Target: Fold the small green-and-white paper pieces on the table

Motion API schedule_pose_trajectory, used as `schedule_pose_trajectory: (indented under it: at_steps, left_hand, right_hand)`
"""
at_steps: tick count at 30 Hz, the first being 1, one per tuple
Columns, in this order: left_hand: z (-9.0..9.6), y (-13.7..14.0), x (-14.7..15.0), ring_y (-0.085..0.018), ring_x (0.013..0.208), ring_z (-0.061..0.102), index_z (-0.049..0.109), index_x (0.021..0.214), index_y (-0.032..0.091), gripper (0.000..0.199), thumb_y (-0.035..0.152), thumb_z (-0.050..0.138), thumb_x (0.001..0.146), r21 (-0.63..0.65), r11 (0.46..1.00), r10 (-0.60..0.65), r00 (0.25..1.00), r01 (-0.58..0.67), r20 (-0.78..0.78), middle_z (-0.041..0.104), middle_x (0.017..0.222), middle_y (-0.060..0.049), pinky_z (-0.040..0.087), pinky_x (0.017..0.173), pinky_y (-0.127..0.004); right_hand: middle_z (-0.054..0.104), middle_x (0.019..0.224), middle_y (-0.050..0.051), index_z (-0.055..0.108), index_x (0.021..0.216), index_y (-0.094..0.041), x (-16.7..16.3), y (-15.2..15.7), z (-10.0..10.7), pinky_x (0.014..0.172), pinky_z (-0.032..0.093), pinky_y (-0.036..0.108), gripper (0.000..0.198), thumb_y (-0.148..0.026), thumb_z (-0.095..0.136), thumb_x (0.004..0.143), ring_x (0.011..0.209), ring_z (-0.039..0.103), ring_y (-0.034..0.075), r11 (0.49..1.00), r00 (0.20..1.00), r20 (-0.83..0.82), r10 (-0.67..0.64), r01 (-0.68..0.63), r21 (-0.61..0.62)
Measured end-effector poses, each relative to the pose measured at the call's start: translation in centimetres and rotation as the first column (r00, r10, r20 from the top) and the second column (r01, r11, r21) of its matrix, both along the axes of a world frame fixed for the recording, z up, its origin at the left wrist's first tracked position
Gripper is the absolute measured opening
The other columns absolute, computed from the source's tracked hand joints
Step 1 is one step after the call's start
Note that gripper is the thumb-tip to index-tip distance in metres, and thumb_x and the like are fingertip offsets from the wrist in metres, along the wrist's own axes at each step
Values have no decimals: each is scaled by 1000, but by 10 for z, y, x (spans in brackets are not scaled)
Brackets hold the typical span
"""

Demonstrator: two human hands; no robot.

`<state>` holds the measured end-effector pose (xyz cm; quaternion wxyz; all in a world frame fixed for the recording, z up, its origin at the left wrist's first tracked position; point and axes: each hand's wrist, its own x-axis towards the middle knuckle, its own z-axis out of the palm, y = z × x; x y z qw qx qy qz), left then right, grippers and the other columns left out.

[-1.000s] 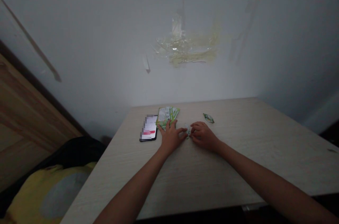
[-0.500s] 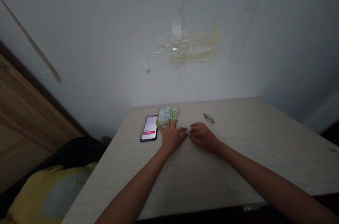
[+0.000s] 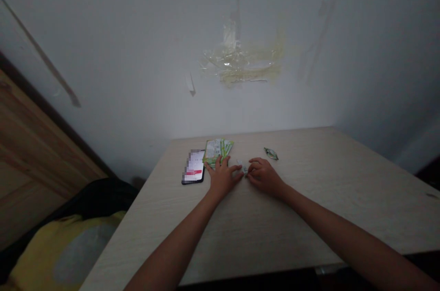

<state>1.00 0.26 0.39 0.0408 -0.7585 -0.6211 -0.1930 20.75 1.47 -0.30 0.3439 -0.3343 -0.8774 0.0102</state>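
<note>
A small white-and-green piece of folded paper or wrapper [image 3: 244, 169] is on the table between my hands; its exact kind is too small to make out. My left hand [image 3: 223, 178] has its thumb and index finger at the left edge of the piece. Its other fingers spread toward a stack of green-and-white packets [image 3: 215, 148], touching the near edge. My right hand [image 3: 264, 177] has curled fingers pinching the piece's right side. A phone [image 3: 194, 168] with a lit screen lies left of the stack.
A small twisted green wrapper [image 3: 271, 153] lies on the pale wooden table [image 3: 309, 153], beyond my right hand. Behind the table stands a wall with peeling clear tape [image 3: 240, 64]. At lower left, a yellow-and-grey cloth item [image 3: 68, 245] is beside the table.
The small piece has shifted slightly between my fingers, and my right fingers have moved a little. My left hand, the stack, phone and twisted wrapper stay in place.
</note>
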Motion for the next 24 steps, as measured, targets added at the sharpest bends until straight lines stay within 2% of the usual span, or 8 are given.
schedule_pose_trajectory:
  at_steps: [3, 15, 24]
  left_hand:
    - [-1, 3, -1, -38, 138, 27, 67, 109, 49, 31, 57, 62, 79, -12, 1000, -1, 1000, 1, 4, 47, 144, 0, -1, 103, -77]
    - [1, 2, 0, -37, 138, 27, 68, 108, 49, 29, 57, 60, 80, -14, 1000, 9, 1000, -9, -2, 46, 144, 1, -1, 104, -76]
    - [-2, 5, 0, -37, 138, 27, 70, 104, 46, 26, 55, 58, 82, 7, 1000, -15, 1000, 15, 28, 49, 142, 1, -4, 103, -77]
  right_hand:
    - [69, 82, 4, 72, 71, -22, 0, 1, -1, 92, 45, 44, 13, -15, 65, 79, 106, 57, 26, 1000, 1000, -3, -8, 8, 0]
    - [69, 87, 4, 72, 77, -22, 3, 0, 0, 97, 42, 43, 10, -16, 65, 81, 108, 57, 24, 989, 989, -6, 146, -146, -17]
    - [67, 92, 6, 73, 77, -22, 2, 2, -3, 95, 43, 42, 9, -17, 66, 80, 104, 57, 23, 995, 995, -46, 91, -92, -27]
